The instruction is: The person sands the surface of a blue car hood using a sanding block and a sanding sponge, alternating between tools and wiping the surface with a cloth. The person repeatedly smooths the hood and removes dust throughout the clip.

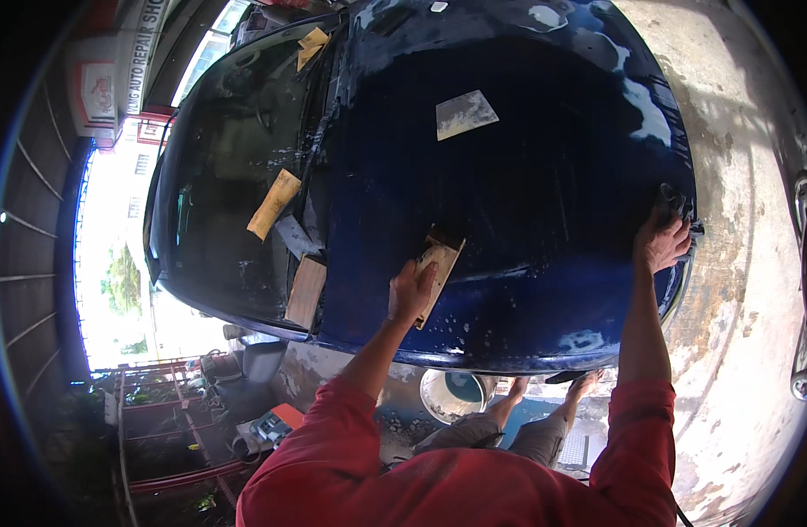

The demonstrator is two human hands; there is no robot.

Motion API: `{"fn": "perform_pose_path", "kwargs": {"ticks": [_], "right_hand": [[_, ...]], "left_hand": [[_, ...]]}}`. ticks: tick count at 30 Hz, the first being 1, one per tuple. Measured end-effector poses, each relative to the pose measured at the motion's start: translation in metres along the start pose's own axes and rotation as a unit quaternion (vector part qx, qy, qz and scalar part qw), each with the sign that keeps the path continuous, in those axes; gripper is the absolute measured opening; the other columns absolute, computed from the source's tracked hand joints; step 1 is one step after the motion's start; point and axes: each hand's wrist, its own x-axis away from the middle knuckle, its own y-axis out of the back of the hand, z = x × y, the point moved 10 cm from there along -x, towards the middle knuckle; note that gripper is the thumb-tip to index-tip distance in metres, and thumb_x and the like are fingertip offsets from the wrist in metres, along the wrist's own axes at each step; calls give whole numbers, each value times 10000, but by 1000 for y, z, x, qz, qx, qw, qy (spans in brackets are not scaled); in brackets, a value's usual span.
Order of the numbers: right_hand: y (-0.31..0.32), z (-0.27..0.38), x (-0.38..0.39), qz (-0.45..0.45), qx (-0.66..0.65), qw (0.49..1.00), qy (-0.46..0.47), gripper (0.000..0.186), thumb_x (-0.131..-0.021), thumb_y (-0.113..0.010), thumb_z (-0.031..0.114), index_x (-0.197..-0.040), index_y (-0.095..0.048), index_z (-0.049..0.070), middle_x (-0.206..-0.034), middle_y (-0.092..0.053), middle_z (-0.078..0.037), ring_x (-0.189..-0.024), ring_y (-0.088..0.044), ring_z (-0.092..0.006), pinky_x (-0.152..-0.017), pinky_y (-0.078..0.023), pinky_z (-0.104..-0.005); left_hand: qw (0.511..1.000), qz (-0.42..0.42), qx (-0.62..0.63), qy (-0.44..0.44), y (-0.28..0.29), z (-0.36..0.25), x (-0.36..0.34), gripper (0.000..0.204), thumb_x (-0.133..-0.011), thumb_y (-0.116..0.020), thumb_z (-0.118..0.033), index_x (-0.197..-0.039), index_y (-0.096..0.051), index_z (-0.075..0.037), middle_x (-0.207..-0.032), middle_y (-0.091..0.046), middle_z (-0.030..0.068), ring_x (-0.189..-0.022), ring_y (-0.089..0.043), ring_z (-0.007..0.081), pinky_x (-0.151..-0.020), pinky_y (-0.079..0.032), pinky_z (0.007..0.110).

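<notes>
My left hand is wrapped round the near end of a flat wooden sanding block, which lies on the dark blue car hood. A dark edge shows at the block's far end. At the front edge of the hood, to the right, my right hand is closed on a dark wad that looks like a cloth. Pale scuffed patches mark the hood's far front corner. Farther off on the hood rests a grey-white sheet of sandpaper.
On the windshield and its base lie a tan folded paper, a wooden block and another tan piece. A white bucket of greyish water stands below the fender. Concrete floor runs along the car's front.
</notes>
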Motion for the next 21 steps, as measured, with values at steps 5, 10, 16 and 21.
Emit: {"fn": "perform_pose_path", "kwargs": {"ticks": [5,10,16,21], "right_hand": [[-9,60,12,18,-2,990,141,564,-1028,-639,610,-1495,-555,306,-1740,-394,-46,-1612,-296,-373,-1167,-371,-691],[-1,70,16,31,18,988,151,571,-1019,-648,615,-1492,-558,307,-1736,-399,-27,-1619,-295,-349,-1194,-351,-688],[-7,70,14,31,28,989,140,574,-1015,-651,619,-1494,-561,315,-1743,-392,-11,-1625,-287,-339,-1205,-345,-687],[-8,65,17,12,14,988,153,583,-1019,-633,637,-1506,-558,325,-1747,-389,2,-1630,-285,-311,-1218,-331,-686]], "left_hand": [[997,-39,-37,-62,2,-26,-146,546,-1031,-690,-551,-984,-703,-7,-909,-752,292,-945,-750,500,-797,-620,563],[1000,-6,-21,-1,-3,-8,-149,540,-1031,-705,-545,-991,-707,-6,-885,-746,270,-917,-778,440,-770,-599,494],[994,-49,12,-95,29,6,-26,428,-1022,-746,-458,-984,-701,-34,-880,-743,293,-910,-746,507,-751,-615,540],[991,-79,-40,-100,11,-31,-199,556,-1016,-682,-570,-1012,-722,-16,-995,-754,306,-1003,-737,509,-843,-606,554]]}}
